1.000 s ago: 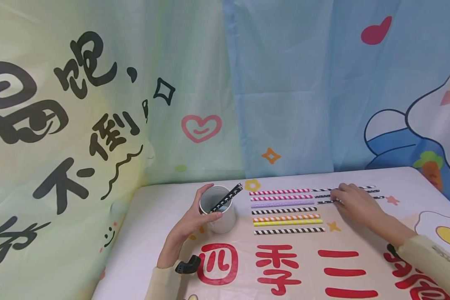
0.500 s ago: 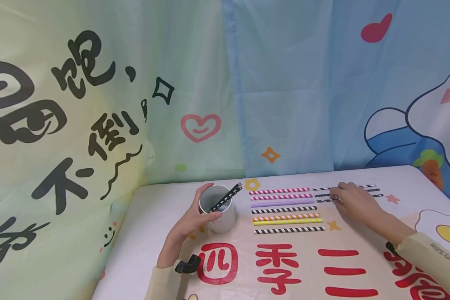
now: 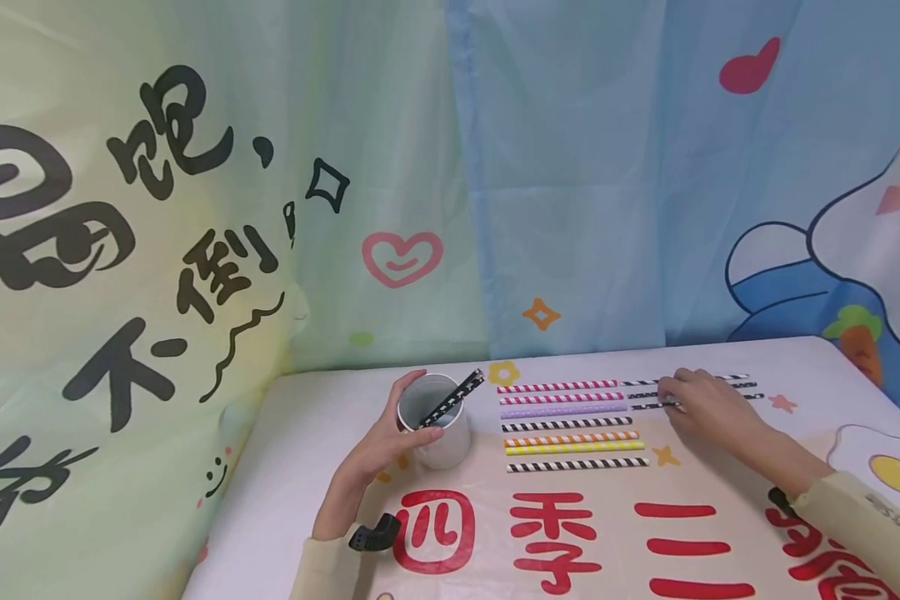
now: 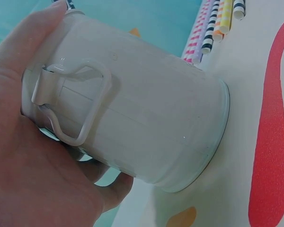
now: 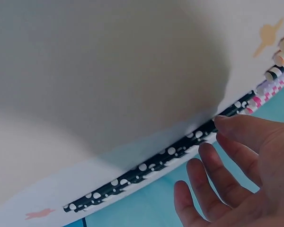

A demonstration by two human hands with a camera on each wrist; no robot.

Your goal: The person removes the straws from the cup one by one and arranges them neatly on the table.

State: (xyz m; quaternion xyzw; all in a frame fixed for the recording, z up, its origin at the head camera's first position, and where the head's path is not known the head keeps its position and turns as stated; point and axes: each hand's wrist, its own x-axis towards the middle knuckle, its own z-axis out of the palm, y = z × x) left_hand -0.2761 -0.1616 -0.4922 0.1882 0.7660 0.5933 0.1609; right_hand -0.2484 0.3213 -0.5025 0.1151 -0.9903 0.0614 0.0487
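My left hand (image 3: 386,435) grips a white cup (image 3: 450,443) near its rim, thumb on the near side. The left wrist view shows the wire handle (image 4: 104,90) on the cup's side. Black patterned paper straws (image 3: 450,402) lean inside it towards the right. My right hand (image 3: 708,408) is over the right-hand column of black-and-white straws. In the right wrist view, its thumb and index finger pinch at a black straw with white dots (image 5: 156,163), while the other fingers are loosely bent. Part of these straws is hidden under the hand.
Several paper straws lie in a column left of the right hand: pink-striped (image 3: 558,387), lilac (image 3: 562,412), black-striped (image 3: 566,424), orange-striped (image 3: 570,438), yellow (image 3: 573,447) and another black-striped straw (image 3: 577,464). The printed tablecloth (image 3: 615,533) reaches a curtain (image 3: 570,167) behind.
The nearest dotted straw under my right hand has slid slightly left, and the right hand has shifted a little with it. My left hand and the cup stay in place.
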